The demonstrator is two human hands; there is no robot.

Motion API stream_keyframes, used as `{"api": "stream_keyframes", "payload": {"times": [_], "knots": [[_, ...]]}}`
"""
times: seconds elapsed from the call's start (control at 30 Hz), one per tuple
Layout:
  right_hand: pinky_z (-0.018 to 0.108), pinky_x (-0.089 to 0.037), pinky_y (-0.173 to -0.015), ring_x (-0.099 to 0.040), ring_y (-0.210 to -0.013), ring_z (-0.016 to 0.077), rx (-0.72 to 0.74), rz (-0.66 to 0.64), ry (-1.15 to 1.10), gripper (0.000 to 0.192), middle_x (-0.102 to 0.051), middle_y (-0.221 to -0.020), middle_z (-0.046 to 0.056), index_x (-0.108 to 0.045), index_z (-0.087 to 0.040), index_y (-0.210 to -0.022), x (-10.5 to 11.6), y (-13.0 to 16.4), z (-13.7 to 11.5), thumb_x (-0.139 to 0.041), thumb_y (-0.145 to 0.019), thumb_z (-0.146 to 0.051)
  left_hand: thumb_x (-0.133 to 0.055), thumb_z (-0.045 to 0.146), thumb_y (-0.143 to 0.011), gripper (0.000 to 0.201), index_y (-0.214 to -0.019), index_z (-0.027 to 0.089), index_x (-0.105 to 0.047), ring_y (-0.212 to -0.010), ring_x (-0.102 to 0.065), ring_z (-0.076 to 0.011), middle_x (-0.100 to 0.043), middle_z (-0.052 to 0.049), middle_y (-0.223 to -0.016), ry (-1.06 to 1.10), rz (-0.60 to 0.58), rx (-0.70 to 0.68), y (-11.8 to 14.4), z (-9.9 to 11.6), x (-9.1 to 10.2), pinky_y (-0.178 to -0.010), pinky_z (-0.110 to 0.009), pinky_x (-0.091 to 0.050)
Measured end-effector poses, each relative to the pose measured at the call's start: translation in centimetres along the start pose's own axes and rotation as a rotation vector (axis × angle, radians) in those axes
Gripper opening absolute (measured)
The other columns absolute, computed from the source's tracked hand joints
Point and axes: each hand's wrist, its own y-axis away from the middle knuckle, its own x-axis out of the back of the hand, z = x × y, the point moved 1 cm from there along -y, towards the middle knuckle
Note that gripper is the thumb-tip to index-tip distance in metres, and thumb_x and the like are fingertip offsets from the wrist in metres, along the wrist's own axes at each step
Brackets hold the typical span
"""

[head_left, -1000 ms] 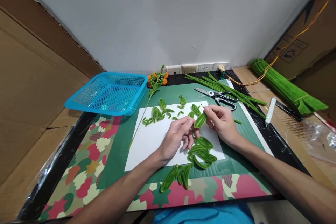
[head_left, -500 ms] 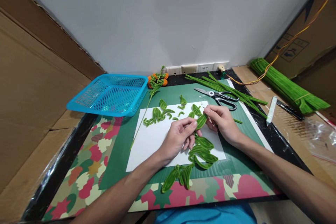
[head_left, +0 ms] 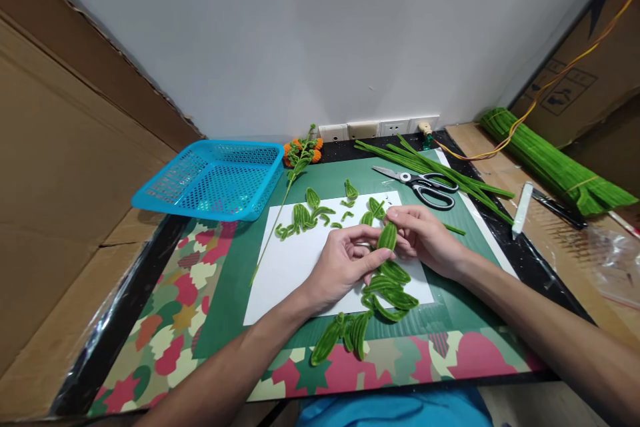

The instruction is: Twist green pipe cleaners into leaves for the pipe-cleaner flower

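Note:
Both hands hold one green pipe-cleaner leaf (head_left: 387, 236) upright above a white sheet of paper (head_left: 300, 260). My left hand (head_left: 345, 263) pinches its lower end and my right hand (head_left: 423, 235) grips its top. Finished green leaves (head_left: 387, 287) lie in a heap just below the hands, and more leaves (head_left: 345, 337) rest near the mat's front edge. Smaller leaves and scraps (head_left: 307, 213) are scattered on the paper's far side.
A blue perforated basket (head_left: 215, 177) sits at the back left. Black-handled scissors (head_left: 423, 185) and loose green pipe cleaners (head_left: 440, 177) lie at the back right. A tied bundle of green pipe cleaners (head_left: 550, 163) rests on cardboard far right. A long stem with orange flowers (head_left: 300, 153) crosses the mat.
The leaf has been turned from slanted to nearly upright, and both hands have drawn a little closer together around it.

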Motion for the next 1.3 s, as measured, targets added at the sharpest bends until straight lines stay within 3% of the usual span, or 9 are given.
{"api": "stream_keyframes", "payload": {"times": [0.23,0.33,0.4,0.5,0.6,0.7,0.9,1.0,1.3], "knots": [[0.02,-0.03,-0.033,-0.03,-0.036,0.0071,-0.022,-0.057,-0.068,0.039,-0.045,-0.051,-0.009,-0.053,-0.022,-0.075,-0.2,0.2,0.0,-0.065,-0.1,-0.05,-0.089,0.032,-0.082,0.032,-0.105,0.013,-0.076,-0.045,-0.051,-0.0043,-0.076,-0.004,-0.08,0.049,0.037,-0.009,0.0,0.1,-0.2,-0.041,-0.016,-0.04],[0.024,-0.04,-0.038,-0.047,-0.04,0.0109,0.285,0.119,0.349,0.025,-0.059,-0.061,-0.005,-0.064,-0.021,-0.098,0.6,0.5,-0.4,-0.057,-0.105,-0.044,-0.086,0.037,-0.086,0.035,-0.106,0.013,-0.071,-0.041,-0.049,-0.0036,-0.078,-0.006,-0.082,0.111,0.092,0.022,-0.1,0.1,0.0,-0.038,-0.015,-0.036],[0.026,-0.051,-0.052,-0.063,-0.06,0.0141,0.556,0.256,0.778,0.02,-0.074,-0.089,0.004,-0.068,-0.022,-0.119,1.2,0.9,-0.8,-0.059,-0.105,-0.033,-0.084,0.038,-0.088,0.034,-0.104,0.013,-0.07,-0.038,-0.046,-0.0024,-0.078,-0.007,-0.081,0.133,0.108,0.046,-0.1,0.2,0.2,-0.036,-0.015,-0.032],[0.032,-0.059,-0.077,-0.075,-0.095,0.0218,0.866,0.213,1.25,0.024,-0.077,-0.121,0.011,-0.071,-0.023,-0.124,1.7,1.4,-1.2,-0.062,-0.102,-0.021,-0.082,0.038,-0.09,0.029,-0.099,0.012,-0.071,-0.036,-0.042,-0.0008,-0.078,-0.007,-0.078,0.15,0.068,0.06,0.0,0.5,0.3,-0.035,-0.014,-0.028],[0.032,-0.059,-0.081,-0.076,-0.097,0.0231,1.023,0.203,1.468,0.021,-0.079,-0.115,0.012,-0.073,-0.021,-0.119,1.7,1.5,-1.4,-0.062,-0.102,-0.016,-0.082,0.038,-0.09,0.028,-0.094,0.011,-0.073,-0.037,-0.042,-0.0004,-0.077,-0.006,-0.075,0.168,0.02,0.067,0.0,0.5,0.2,-0.036,-0.014,-0.025],[0.03,-0.057,-0.07,-0.076,-0.085,0.021,1.096,0.211,1.544,0.014,-0.079,-0.102,0.011,-0.073,-0.018,-0.11,1.5,1.6,-1.5,-0.062,-0.102,-0.014,-0.087,0.035,-0.085,0.029,-0.097,0.011,-0.076,-0.038,-0.041,-0.0003,-0.076,-0.004,-0.073,0.175,-0.023,0.087,0.0,0.3,0.0,-0.036,-0.014,-0.025],[0.027,-0.058,-0.065,-0.073,-0.075,0.0174,1.123,0.197,1.455,0.013,-0.077,-0.09,0.009,-0.072,-0.016,-0.1,1.0,1.8,-1.5,-0.06,-0.102,-0.01,-0.095,0.023,-0.074,0.024,-0.091,0.014,-0.081,-0.073,-0.074,-0.0147,-0.081,-0.006,-0.08,0.018,0.052,-0.078,0.0,0.2,0.0,-0.063,-0.018,-0.053],[0.027,-0.059,-0.065,-0.073,-0.075,0.0173,1.122,0.208,1.404,0.012,-0.077,-0.09,0.009,-0.071,-0.016,-0.101,1.0,1.8,-1.3,-0.061,-0.101,-0.009,-0.095,0.023,-0.074,0.023,-0.089,0.014,-0.08,-0.063,-0.069,-0.0115,-0.081,-0.005,-0.079,-0.047,0.108,-0.121,0.1,0.2,0.0,-0.056,-0.017,-0.05],[0.028,-0.058,-0.066,-0.076,-0.08,0.0191,1.211,0.261,1.527,0.015,-0.079,-0.096,0.01,-0.072,-0.018,-0.107,1.2,2.0,-1.9,-0.066,-0.097,-0.009,-0.091,0.034,-0.081,0.032,-0.076,0.012,-0.068,-0.041,-0.049,-0.005,-0.077,-0.006,-0.069,0.061,-0.028,0.021,0.1,-0.3,0.0,-0.04,-0.017,-0.036]]}}
